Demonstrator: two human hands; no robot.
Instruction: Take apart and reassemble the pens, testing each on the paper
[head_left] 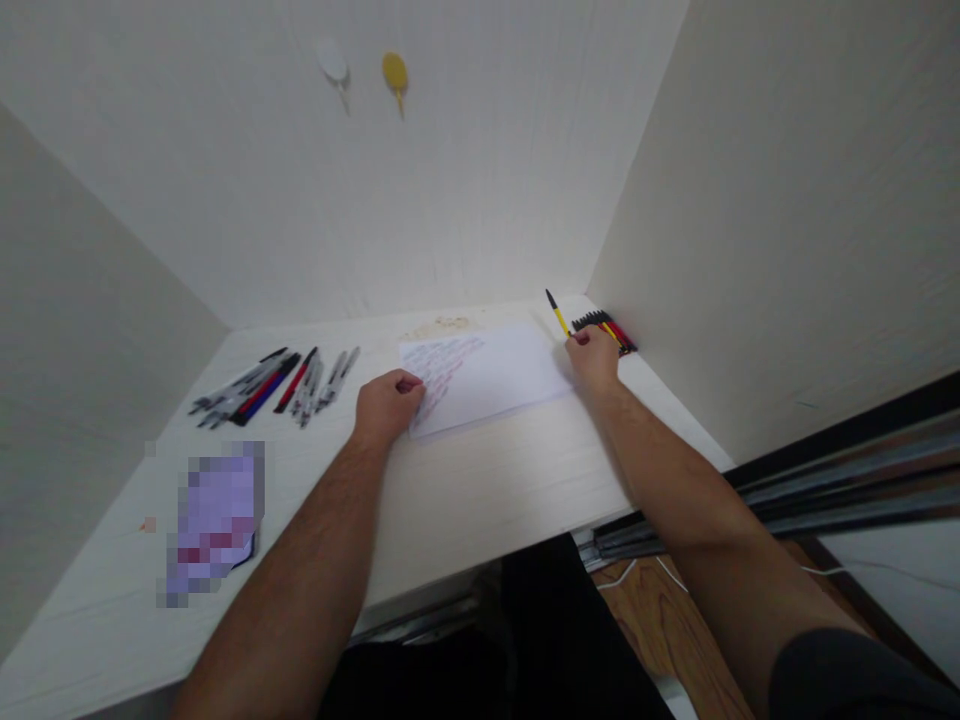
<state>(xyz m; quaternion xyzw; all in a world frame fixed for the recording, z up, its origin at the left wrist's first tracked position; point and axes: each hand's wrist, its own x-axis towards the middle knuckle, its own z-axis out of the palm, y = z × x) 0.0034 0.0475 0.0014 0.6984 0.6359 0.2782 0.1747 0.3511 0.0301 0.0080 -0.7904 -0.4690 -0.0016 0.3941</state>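
Note:
White paper [502,372] lies on the desk, with slanting rows of blue and red writing on its left part. At its left edge is my left hand [386,408], fingers curled and thumb against the index finger; whether they pinch the sheet cannot be seen. My right hand [598,360] is closed on a yellow-and-black pen [559,313] over the paper's right end, the black end pointing up and away. Just beyond that hand, a row of black-tipped pens [619,326], some red and yellow, lies by the right wall.
Several clear, red, blue and black pens [259,388] lie to the left on the white desk [480,490]. A pixelated purple object [217,515] sits nearer me. White walls enclose the desk; a white hook [332,62] and a yellow hook [394,72] are on the back one.

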